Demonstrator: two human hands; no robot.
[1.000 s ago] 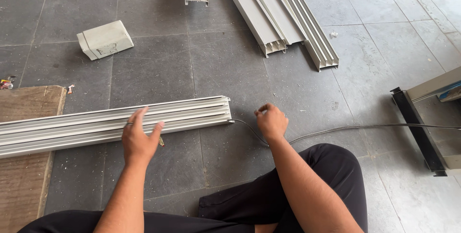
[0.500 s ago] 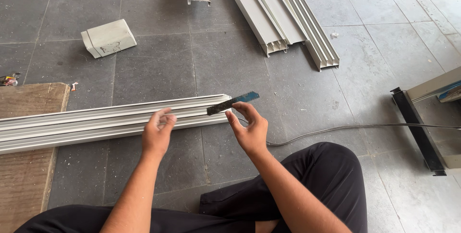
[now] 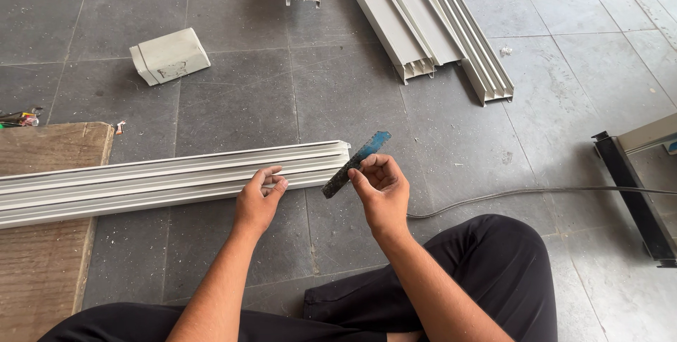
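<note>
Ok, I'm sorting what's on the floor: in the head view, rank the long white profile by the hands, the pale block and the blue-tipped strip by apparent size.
1. Long white profile, largest.
2. Pale block.
3. Blue-tipped strip in the right hand, smallest, although nearer the camera than the block.

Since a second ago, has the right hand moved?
Yes. The right hand lifted off the floor, now holding a blue blade over the end of the long white profile.

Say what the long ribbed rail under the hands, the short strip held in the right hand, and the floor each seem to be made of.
The long rail looks like extruded aluminium with a pale matt coating: straight, even ribs and thin walls at its cut end. The short strip in the right hand seems to be thin metal, blue-painted at one end, dark and worn at the other. The floor looks like matt dark grey stone or ceramic tile, with grout lines.
</note>
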